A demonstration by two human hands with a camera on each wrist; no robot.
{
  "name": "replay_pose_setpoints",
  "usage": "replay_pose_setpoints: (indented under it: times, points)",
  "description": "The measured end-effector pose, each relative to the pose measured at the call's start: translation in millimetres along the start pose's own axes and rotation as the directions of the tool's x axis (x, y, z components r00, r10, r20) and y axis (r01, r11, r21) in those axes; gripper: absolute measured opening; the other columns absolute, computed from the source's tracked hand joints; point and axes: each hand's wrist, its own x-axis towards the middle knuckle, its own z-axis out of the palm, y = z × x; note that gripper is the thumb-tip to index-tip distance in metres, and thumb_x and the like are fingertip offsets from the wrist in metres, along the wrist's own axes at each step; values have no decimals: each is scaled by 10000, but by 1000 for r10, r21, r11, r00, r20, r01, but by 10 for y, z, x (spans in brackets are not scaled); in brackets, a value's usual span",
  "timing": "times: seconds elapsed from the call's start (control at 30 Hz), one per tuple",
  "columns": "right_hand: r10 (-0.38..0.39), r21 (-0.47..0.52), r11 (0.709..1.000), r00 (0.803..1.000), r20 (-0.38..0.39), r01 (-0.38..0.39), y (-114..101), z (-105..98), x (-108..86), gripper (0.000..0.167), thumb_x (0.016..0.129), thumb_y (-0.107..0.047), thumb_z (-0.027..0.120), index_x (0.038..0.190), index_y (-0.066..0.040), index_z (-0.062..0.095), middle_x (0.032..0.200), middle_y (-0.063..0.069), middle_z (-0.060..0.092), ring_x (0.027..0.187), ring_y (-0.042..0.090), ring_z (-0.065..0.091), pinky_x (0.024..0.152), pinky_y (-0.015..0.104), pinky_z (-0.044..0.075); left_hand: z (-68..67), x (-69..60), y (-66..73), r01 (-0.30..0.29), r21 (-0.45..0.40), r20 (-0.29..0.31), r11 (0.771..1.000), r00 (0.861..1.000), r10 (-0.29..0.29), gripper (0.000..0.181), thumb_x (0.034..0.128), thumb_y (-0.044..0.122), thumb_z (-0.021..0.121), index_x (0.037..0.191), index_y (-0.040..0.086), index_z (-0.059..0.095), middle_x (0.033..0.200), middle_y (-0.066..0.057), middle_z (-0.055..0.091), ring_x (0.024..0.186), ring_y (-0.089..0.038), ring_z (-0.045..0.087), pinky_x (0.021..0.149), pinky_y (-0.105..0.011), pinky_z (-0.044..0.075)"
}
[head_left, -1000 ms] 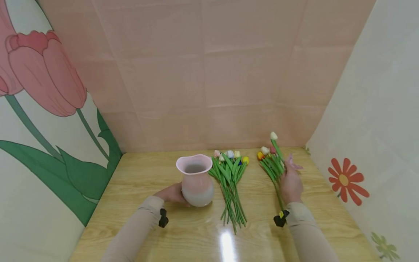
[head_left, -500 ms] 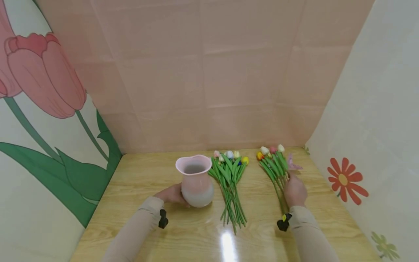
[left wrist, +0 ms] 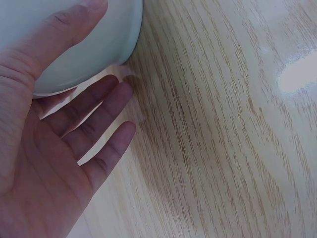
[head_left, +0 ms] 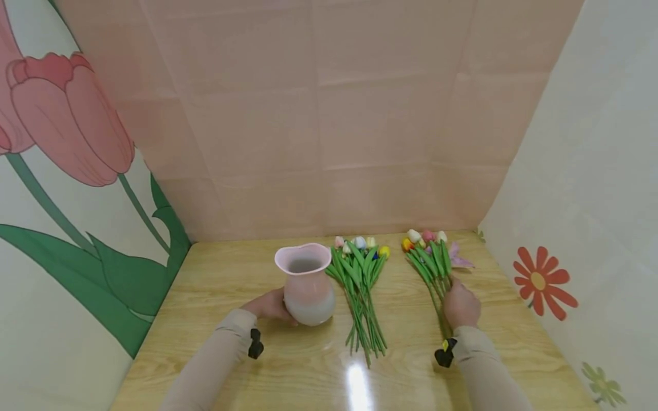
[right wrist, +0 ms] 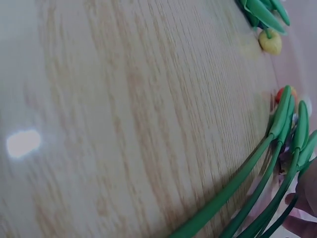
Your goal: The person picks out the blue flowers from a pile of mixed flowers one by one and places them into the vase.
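In the head view a pink and white vase (head_left: pixel 310 299) stands on the table at centre-left, its mouth facing up. My left hand (head_left: pixel 271 305) holds its lower left side. The left wrist view shows the thumb of my left hand (left wrist: pixel 54 134) lying on the vase (left wrist: pixel 94 49), with several fingers spread near its base. My right hand (head_left: pixel 462 303) is low over the right bunch of tulips (head_left: pixel 434 262), fingers curled at a stem. At the right wrist view's edge, my partly visible right hand (right wrist: pixel 307 198) touches a thin green stem (right wrist: pixel 284 213); its other fingers are mostly out of frame.
Between vase and right bunch lies another bunch of tulips (head_left: pixel 362 279), stems towards me. A purple flower (head_left: pixel 460 257) lies beside the right bunch. The wooden table (head_left: pixel 231 262) meets a pink backdrop (head_left: pixel 319 142) behind and printed cloths at both sides.
My right hand has lowered and brought a raised white tulip down among the right bunch's flowers. My left hand and the vase have stayed in place.
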Motion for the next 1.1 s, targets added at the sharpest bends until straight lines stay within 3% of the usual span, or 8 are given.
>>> replay_pose_setpoints:
  times: [0.27,0.43,0.57,0.63,0.77,0.93,1.1]
  points:
    - [-25,-4,1000,999,-39,25,-106,-36,13,432,908,-76,415,1308,58,508,1014,346,624,831,520,607,681,623,463,-22,-18,11,29,-4,-1,1000,1000,-29,953,693,177,881,1477,92,345,1464,-100,445,1306,-257,445,1082,-469,366]
    - [-14,-4,1000,999,-45,14,-160,-27,27,441,941,-102,416,1350,60,458,1132,343,587,905,528,589,733,632,450,-20,-17,12,26,0,-4,1000,1000,-26,935,690,176,883,1464,87,367,1454,-98,458,1300,-255,452,1080,-470,366]
    - [-35,12,999,994,-102,36,-277,-76,15,445,918,-81,481,1334,76,462,1148,330,573,929,527,576,749,634,445,-14,-17,-3,15,-1,-2,1000,1000,-15,923,693,163,879,1460,83,371,1448,-102,463,1292,-255,458,1073,-469,371]
    - [-87,11,996,983,-161,89,-364,-96,20,454,889,-58,525,1313,97,471,1121,333,577,911,519,579,729,620,452,-16,-17,-11,12,-7,2,1000,1000,-12,920,698,156,875,1461,83,367,1450,-103,460,1291,-256,458,1073,-470,370]
    - [-201,1,978,937,-286,210,-604,-140,51,528,835,-14,578,1330,124,456,1155,353,572,935,511,578,720,612,461,-22,-14,-11,15,-10,4,1000,1000,-15,910,706,148,868,1462,86,366,1452,-99,458,1290,-252,458,1079,-469,366]
    - [-288,18,949,889,-356,315,-945,-150,73,627,830,-17,598,1393,142,374,1258,382,511,1072,523,532,868,623,445,-24,-21,15,32,-10,-2,999,999,-32,882,706,141,867,1445,90,390,1430,-89,481,1269,-239,473,1078,-464,366]
    - [-333,21,935,893,-304,355,-1265,-60,-12,719,844,-67,643,1458,86,301,1344,354,463,1144,502,506,914,609,431,-22,-24,36,38,0,-8,999,999,-38,890,704,146,869,1448,82,386,1428,-96,483,1262,-241,478,1069,-464,377]
